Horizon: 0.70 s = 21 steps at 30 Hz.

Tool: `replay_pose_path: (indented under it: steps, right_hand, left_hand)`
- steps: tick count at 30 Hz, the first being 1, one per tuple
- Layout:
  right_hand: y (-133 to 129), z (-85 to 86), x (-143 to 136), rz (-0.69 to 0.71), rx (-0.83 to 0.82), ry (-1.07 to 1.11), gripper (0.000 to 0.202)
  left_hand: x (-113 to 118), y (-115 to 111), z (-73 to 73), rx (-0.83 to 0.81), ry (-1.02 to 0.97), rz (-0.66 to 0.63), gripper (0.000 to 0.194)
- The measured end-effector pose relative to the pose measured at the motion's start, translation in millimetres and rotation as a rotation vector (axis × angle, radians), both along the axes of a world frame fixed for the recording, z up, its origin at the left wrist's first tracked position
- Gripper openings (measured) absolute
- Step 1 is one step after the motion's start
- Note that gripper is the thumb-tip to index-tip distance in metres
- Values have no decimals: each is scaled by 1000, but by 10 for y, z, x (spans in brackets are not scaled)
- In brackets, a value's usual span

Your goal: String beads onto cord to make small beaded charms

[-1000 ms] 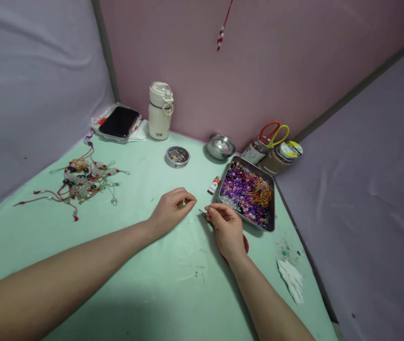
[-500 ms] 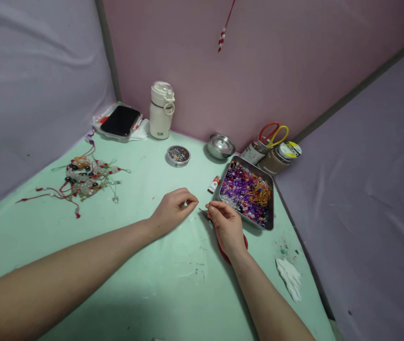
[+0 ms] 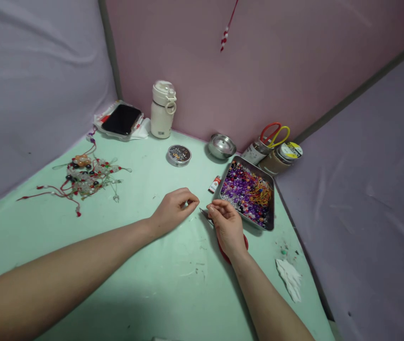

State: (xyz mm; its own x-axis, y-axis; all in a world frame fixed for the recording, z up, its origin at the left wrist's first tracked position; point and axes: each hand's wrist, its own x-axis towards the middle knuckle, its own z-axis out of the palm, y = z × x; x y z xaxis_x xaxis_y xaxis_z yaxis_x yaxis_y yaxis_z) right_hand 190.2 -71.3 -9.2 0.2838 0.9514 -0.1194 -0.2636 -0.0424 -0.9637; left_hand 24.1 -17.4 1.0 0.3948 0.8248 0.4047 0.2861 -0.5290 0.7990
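Note:
My left hand (image 3: 178, 210) is closed in a pinch over the middle of the pale green table; whatever its fingertips hold is too small to make out. Facing it, my right hand (image 3: 226, 225) also pinches thumb against finger, and I cannot see what is between them. A small gap separates the two sets of fingertips. Beneath my right hand lie red-handled scissors (image 3: 245, 242), partly hidden, with their dark blades (image 3: 205, 214) pointing toward my left hand. Just beyond my right hand is a metal tray (image 3: 272, 208) of purple, red, black and clear beads with orange cord.
A lighter (image 3: 214, 184) lies beside the tray. Behind stand a metal bowl (image 3: 222, 146), a thread spool (image 3: 179, 155), a white bottle (image 3: 163, 110) and jars (image 3: 276, 160). Beaded strings (image 3: 84, 176) lie left, near a phone (image 3: 122, 119). Crumpled tissue (image 3: 289, 279) lies right.
Both hands keep nearly the same pinched pose, facing each other. The whole view has shifted very slightly; nothing on the table has visibly moved.

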Motion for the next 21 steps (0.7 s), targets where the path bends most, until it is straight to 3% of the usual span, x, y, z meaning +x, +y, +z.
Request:
replay_pose_path:
  steps: [21]
  right_hand:
    - [-5, -61, 16, 5, 16, -89, 19]
  left_hand:
    - [0, 1, -34, 8, -2, -15, 14]
